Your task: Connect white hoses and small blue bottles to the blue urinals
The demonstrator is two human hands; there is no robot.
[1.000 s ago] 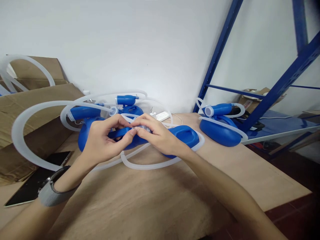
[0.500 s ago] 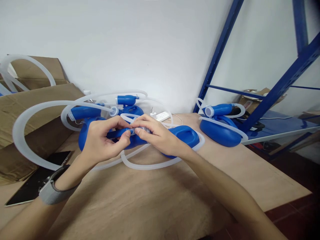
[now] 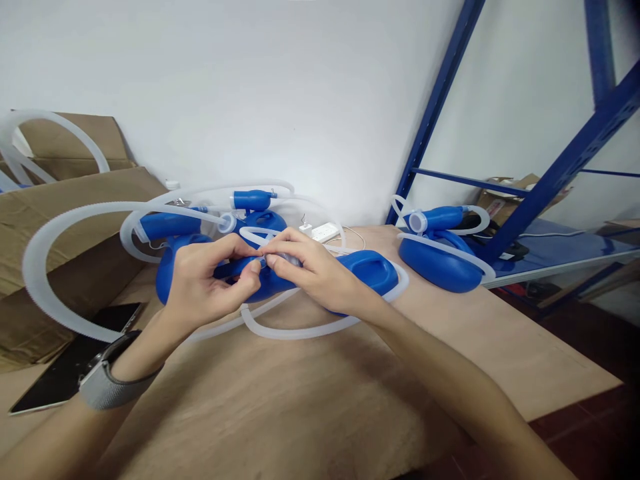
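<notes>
Near the middle of the head view, my left hand (image 3: 213, 277) is closed around a slim blue plastic neck piece (image 3: 231, 269), its thumb and forefinger at the narrow tip. My right hand (image 3: 315, 270) pinches at that same tip from the right, fingertips touching my left ones. A clear piece (image 3: 291, 259) shows under the right fingers; its exact kind is mostly hidden. Just behind and below lies a blue plastic bottle body (image 3: 274, 287). A ribbed translucent hose (image 3: 300, 331) loops over the table in front of another blue bottle (image 3: 373, 270).
More blue bottles with hoses stand at left (image 3: 173, 227), at the back (image 3: 253, 200) and at right (image 3: 443, 267). A cardboard box (image 3: 75, 220) and a dark tablet (image 3: 75, 360) are at left. A white power strip (image 3: 325, 232) lies by the wall; a blue shelf frame (image 3: 440, 100) rises right.
My right fingertips have shifted slightly left and close more over the tip of the blue neck piece. The left hand keeps its grip. The view has moved very slightly.
</notes>
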